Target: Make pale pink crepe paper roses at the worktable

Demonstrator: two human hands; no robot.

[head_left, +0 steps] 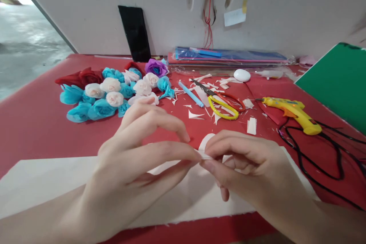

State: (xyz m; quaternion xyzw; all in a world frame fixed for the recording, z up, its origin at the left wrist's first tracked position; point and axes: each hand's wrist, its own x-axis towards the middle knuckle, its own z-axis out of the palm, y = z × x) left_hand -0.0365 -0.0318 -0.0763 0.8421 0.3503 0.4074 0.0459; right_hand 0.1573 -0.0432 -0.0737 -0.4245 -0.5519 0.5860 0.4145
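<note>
Between my two hands is a small piece of white crepe paper [206,142], partly hidden by the fingers. My left hand [143,156] pinches its left edge between thumb and index finger, the other fingers lifted and curved. With thumb and bent fingers, my right hand [246,164] grips the same piece from the other side. Below both hands lies a wide white paper sheet [183,206]. Paper roses in blue, white, red and purple sit behind my left hand, among them a white rose [114,99] and a purple rose [156,67].
Scissors [223,107] with red and yellow handles lie among paper scraps [195,115] beside a blue pen [191,94]. A yellow glue gun [294,112] with black cord rests at right, near a green board [337,84]. A phone [135,33] leans on the wall.
</note>
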